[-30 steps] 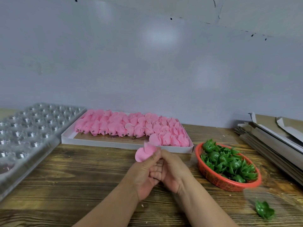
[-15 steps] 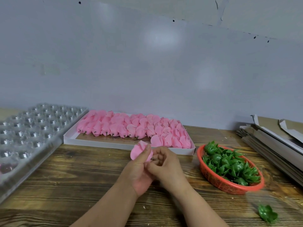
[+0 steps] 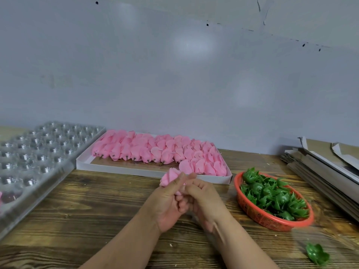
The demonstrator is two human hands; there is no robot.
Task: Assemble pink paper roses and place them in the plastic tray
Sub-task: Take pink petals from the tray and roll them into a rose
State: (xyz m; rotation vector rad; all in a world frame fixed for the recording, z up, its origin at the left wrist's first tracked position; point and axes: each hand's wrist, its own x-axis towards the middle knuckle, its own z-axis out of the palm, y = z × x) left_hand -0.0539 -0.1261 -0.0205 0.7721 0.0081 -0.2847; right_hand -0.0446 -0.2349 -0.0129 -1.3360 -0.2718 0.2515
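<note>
A pink paper rose (image 3: 169, 177) is held up over the middle of the wooden table. My left hand (image 3: 168, 202) grips it from below, thumb pressed against its side. My right hand (image 3: 202, 199) is curled against the left one, its fingertips at the rose's base, which is hidden between the fingers. The clear plastic tray (image 3: 33, 162) with rows of round cups lies at the far left. A white flat box (image 3: 155, 171) behind my hands holds several rows of pink rose heads (image 3: 155, 150).
A red mesh basket (image 3: 258, 216) full of green plastic calyxes (image 3: 272, 197) stands right of my hands. One loose green calyx (image 3: 316, 256) lies near the front right edge. Stacked cardboard sheets (image 3: 326, 167) fill the far right. A grey wall rises behind the table.
The rose has been turned in my fingers and now looks more closed. Both hands stayed together over the table's middle, shifting slightly.
</note>
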